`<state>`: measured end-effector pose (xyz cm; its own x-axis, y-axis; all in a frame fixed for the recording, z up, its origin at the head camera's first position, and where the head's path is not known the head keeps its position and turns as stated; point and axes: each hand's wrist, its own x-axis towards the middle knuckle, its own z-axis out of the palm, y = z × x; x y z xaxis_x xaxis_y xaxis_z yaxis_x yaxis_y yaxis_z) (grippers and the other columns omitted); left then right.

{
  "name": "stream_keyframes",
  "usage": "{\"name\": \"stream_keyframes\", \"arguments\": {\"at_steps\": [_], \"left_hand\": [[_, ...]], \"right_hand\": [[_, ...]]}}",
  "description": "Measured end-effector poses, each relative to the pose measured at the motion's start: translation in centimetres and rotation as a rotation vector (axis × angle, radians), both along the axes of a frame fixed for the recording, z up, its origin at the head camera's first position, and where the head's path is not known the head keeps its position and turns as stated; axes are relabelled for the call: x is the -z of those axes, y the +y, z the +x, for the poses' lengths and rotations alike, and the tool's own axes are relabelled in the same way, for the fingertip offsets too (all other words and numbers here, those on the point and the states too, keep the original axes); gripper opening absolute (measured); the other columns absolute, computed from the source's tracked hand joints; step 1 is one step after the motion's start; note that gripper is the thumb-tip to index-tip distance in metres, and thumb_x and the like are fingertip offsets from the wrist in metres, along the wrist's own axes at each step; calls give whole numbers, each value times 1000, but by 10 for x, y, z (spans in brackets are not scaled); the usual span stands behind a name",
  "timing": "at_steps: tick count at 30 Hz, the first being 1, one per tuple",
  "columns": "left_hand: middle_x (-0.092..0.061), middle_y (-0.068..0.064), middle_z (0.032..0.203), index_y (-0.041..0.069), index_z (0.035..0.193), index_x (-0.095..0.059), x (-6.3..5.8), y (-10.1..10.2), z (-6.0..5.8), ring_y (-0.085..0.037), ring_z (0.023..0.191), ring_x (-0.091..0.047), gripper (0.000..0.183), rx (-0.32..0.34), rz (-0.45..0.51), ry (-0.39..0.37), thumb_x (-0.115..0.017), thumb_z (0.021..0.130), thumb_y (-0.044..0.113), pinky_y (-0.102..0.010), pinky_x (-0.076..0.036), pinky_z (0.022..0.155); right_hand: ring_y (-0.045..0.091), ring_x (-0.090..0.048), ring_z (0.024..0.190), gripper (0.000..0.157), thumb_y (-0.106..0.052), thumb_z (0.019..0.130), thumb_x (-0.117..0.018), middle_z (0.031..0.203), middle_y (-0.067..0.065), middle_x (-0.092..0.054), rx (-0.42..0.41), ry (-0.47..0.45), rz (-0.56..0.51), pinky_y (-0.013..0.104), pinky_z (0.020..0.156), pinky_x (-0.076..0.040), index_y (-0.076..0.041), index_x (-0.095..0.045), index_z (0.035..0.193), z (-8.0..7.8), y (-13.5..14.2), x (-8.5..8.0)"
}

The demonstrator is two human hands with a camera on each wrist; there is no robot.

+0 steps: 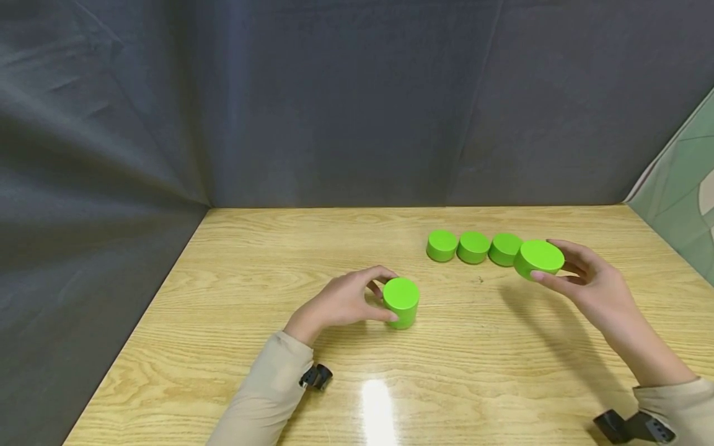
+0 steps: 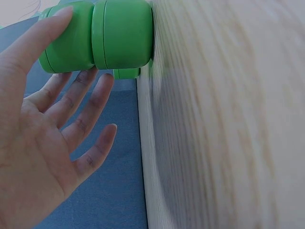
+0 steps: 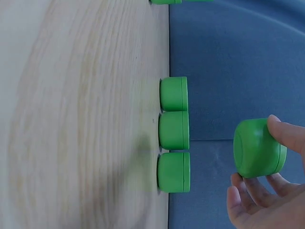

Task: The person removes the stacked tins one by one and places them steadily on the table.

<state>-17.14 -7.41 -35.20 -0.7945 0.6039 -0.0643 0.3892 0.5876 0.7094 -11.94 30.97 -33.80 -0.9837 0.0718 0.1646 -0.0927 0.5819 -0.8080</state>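
Near the table's middle, two small round green lidded jars stand one on top of the other. My left hand [image 1: 347, 300] pinches the upper jar [image 2: 71, 38] between thumb and fingers; the lower jar [image 2: 126, 34] rests on the table beneath it. At the right, my right hand [image 1: 605, 288] grips another green jar [image 3: 257, 148], raised above the tabletop and slightly tilted. Its thumb is on one side and its fingers on the other. Three more green jars [image 1: 473, 248] stand side by side in a row, just left of this raised jar in the head view.
The wooden table [image 1: 251, 266] carries a bright light reflection near its front. A dark grey cloth [image 1: 346, 105] hangs along the back edge and the left side. Patterned green fabric [image 1: 686, 173] shows at the far right. Each sleeve bears a black wrist camera [image 1: 315, 376].
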Motion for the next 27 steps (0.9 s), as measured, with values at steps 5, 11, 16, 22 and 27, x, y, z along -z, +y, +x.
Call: {"name": "stream_keyframes", "arguments": {"at_steps": [5,11,16,22,27], "left_hand": [[-60,20,116,31,134,-56,0,0,0,-7,105,-58,63,-9,-2,-4,-84,79,42,-36,-47,89],[-60,19,116,30,135,-56,0,0,-1,-7,105,-58,63,-4,-6,-3,-84,79,42,-35,-48,88],[-60,19,116,30,134,-56,1,0,-1,-7,104,-58,63,2,-3,2,-83,79,43,-36,-48,88],[-60,20,115,31,134,-56,2,0,-1,-5,104,-58,63,0,-7,8,-83,79,42,-35,-47,88],[-60,20,115,31,134,-56,3,0,-1,-5,104,-58,63,-2,-8,9,-83,79,43,-35,-47,88]], "right_hand": [[-16,-50,94,68,-20,92,-74,110,-33,-49,16,-21,-31,5,73,-42,-10,-40,151,-2,5,2],[-16,-50,94,68,-22,92,-73,109,-33,-50,25,-36,-27,5,73,-41,-13,-41,151,-4,12,6],[-17,-47,93,71,-25,92,-74,108,-33,-48,43,-42,8,5,71,-41,-8,-39,151,-7,16,7],[-16,-47,93,71,-25,91,-74,107,-34,-47,53,-41,9,5,70,-41,-7,-39,151,-9,19,10],[-16,-47,93,70,-26,92,-73,107,-34,-47,63,-35,4,5,70,-40,-8,-40,151,-13,22,12]]}}
